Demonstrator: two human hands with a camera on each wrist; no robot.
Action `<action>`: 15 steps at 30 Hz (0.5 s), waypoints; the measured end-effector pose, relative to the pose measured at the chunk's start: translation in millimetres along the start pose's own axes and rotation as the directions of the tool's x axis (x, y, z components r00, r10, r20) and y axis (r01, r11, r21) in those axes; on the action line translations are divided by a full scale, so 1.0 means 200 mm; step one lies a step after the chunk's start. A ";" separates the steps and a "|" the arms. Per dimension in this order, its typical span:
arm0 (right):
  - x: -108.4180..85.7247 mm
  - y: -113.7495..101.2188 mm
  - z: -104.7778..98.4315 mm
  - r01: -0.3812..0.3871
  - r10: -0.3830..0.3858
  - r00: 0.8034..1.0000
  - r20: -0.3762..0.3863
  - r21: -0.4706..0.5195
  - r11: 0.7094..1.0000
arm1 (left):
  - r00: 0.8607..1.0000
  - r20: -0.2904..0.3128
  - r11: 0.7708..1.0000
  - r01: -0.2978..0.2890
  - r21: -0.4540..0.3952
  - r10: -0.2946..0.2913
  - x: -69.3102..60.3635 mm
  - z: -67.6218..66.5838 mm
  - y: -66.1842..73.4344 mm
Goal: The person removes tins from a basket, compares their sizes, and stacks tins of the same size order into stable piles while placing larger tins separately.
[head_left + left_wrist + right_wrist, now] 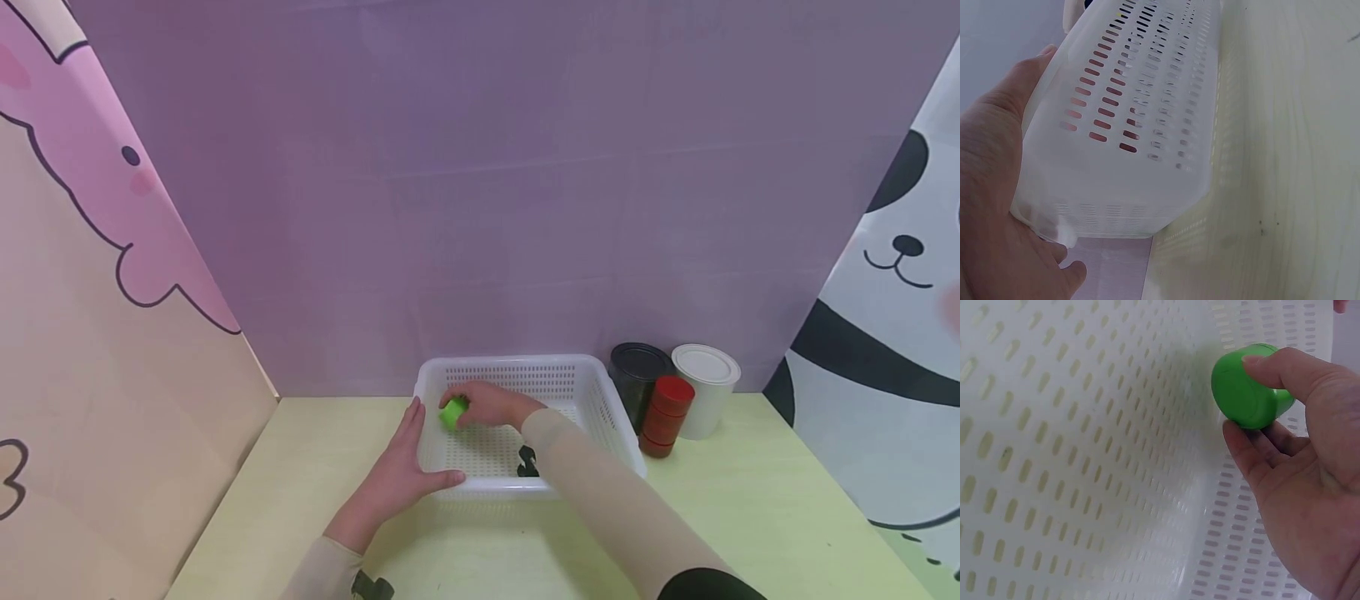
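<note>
A white perforated plastic basket (487,483) stands on the table against the purple backdrop. My left hand (408,462) holds its front left corner, with the thumb along the front rim and the fingers along the left side. In the left wrist view the same hand (997,162) lies against the basket's rim (1104,181). Inside the basket, near its left wall, my right hand (491,404) pinches a small green rounded cylinder (453,413). The right wrist view shows the thumb on one side of the green cylinder (1244,394) and fingers beneath it.
Right of the basket stand a black lidded canister (637,379), a red ridged cylinder (665,417) and a white lidded canister (705,392). Pale wooden tabletop (480,550) extends in front. Printed panels with a pink figure (97,150) and a panda (900,317) flank the sides.
</note>
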State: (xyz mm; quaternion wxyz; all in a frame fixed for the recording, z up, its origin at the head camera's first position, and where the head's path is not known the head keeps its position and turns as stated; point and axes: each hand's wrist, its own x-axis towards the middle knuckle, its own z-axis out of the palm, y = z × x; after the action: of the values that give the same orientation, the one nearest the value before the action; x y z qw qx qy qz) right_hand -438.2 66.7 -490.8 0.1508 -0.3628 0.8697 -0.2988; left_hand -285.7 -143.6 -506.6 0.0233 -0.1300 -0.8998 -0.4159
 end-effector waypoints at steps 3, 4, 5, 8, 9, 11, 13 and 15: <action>0.00 0.00 -0.01 0.006 -0.006 1.000 -0.023 0.012 1.000 | 1.000 -0.001 1.000 -0.001 -0.003 0.001 0.00 0.00 0.00; 0.00 -0.01 -0.01 0.009 -0.009 1.000 -0.029 0.019 1.000 | 1.000 0.000 1.000 -0.002 -0.004 0.002 0.00 0.00 0.00; 0.00 -0.01 -0.01 0.008 -0.008 0.999 -0.034 0.025 1.000 | 1.000 0.000 1.000 -0.002 -0.003 0.002 0.00 0.00 0.00; -0.02 -0.02 -0.02 -0.001 0.003 0.999 -0.048 0.046 0.999 | 1.000 0.001 1.000 -0.004 -0.005 0.004 0.00 0.01 0.00; -0.02 -0.03 -0.03 -0.002 0.004 0.999 -0.051 0.054 0.999 | 1.000 0.000 1.000 -0.005 -0.007 0.005 0.00 0.01 0.00; -0.03 -0.03 -0.03 0.005 0.000 0.998 -0.064 0.075 0.997 | 1.000 -0.001 1.000 -0.008 -0.013 0.008 0.00 0.01 -0.01; -0.03 -0.03 -0.04 0.013 -0.006 0.997 -0.078 0.096 0.995 | 1.000 -0.002 1.000 -0.011 -0.021 0.011 0.00 0.01 -0.01; -0.03 -0.02 -0.05 0.027 -0.017 0.995 -0.095 0.101 0.995 | 1.000 0.001 0.999 -0.010 -0.031 0.010 0.00 0.01 -0.01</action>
State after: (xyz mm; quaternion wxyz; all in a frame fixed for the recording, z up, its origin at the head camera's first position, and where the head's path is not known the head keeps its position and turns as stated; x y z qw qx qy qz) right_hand -436.7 72.4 -479.4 0.1249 -0.3499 0.8553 -0.3612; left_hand -286.2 -143.0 -510.3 0.0227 -0.1353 -0.8925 -0.4297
